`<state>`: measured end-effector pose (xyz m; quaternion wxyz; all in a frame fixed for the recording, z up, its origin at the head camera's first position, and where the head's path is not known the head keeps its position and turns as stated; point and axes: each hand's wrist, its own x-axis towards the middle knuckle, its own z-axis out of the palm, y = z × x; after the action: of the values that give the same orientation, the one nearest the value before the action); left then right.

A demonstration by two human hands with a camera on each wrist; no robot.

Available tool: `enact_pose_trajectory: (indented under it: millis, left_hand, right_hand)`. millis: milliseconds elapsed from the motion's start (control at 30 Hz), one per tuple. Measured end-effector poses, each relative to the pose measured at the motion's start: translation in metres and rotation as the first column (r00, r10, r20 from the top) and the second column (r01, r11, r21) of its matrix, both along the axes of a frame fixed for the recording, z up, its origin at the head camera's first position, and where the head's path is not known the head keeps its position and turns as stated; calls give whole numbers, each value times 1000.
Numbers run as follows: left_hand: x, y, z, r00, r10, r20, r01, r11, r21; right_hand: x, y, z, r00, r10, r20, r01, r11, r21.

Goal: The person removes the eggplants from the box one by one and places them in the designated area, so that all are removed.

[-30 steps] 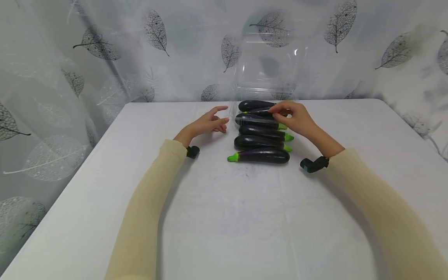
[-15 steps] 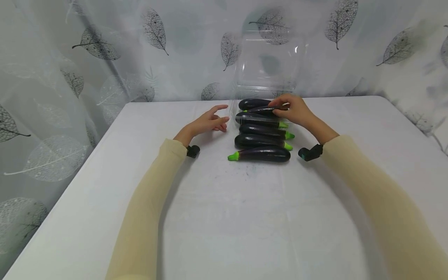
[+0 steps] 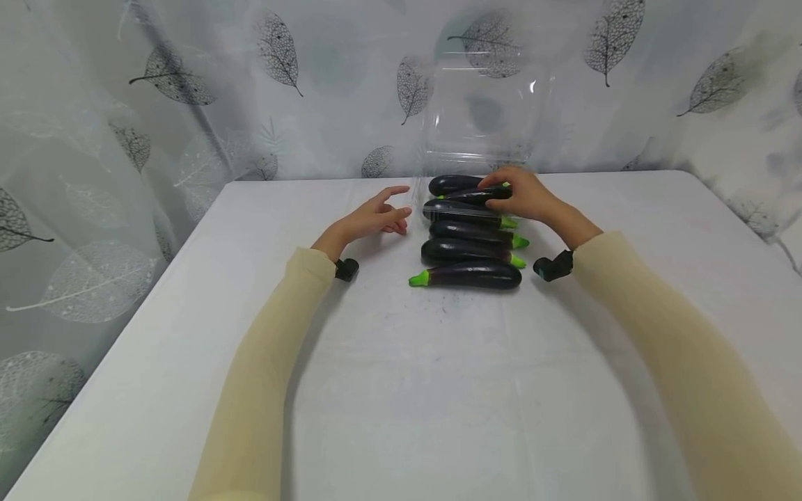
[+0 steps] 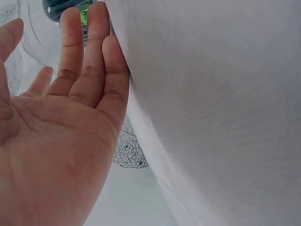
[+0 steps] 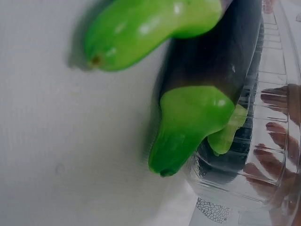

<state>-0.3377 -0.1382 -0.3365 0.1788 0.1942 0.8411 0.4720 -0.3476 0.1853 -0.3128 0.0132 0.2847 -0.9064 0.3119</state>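
Note:
My right hand (image 3: 523, 195) reaches into a clear plastic clamshell box and grips the right end of an eggplant (image 3: 473, 195), thumb in front and fingers behind. Another eggplant (image 3: 452, 184) lies just behind it, and a third eggplant (image 3: 460, 210) shows at the front wall. In the right wrist view the fingers (image 5: 273, 160) appear through the clear box wall (image 5: 268, 61). Beside the box's left wall, my left hand (image 3: 370, 217) has its index finger and thumb extended, tips right at the plastic; the left wrist view shows its palm (image 4: 56, 141) and loosely extended fingers.
The box's lid (image 3: 485, 111) stands raised at the back, before a leaf-print curtain (image 3: 338, 83). In front of the box lie three eggplants in a row; the nearest eggplant (image 3: 479, 275) has its green stem leftward. A white cloth (image 3: 432, 390) covers the table.
My right hand has shifted slightly back and turned, and the gripped eggplant's dark end now shows more between thumb and fingers. My left hand has stayed beside the box.

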Motion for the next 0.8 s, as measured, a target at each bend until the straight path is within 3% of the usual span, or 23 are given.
enact_pose_trajectory:
  millis: [267, 433, 800]
  left_hand:
    - [-1, -1, -1, 1000, -8, -5, 8, 1000, -3]
    - [-2, 0, -2, 1000, -12, 0, 12, 1000, 8]
    - [-1, -1, -2, 1000, -4, -3, 4, 1000, 1]
  right_hand:
    - [-7, -1, 2, 998, -40, 40, 37, 997, 71]
    - [-9, -4, 0, 998, -25, 59, 17, 991, 130]
    - [-9, -8, 1, 995, -47, 90, 32, 985, 168]
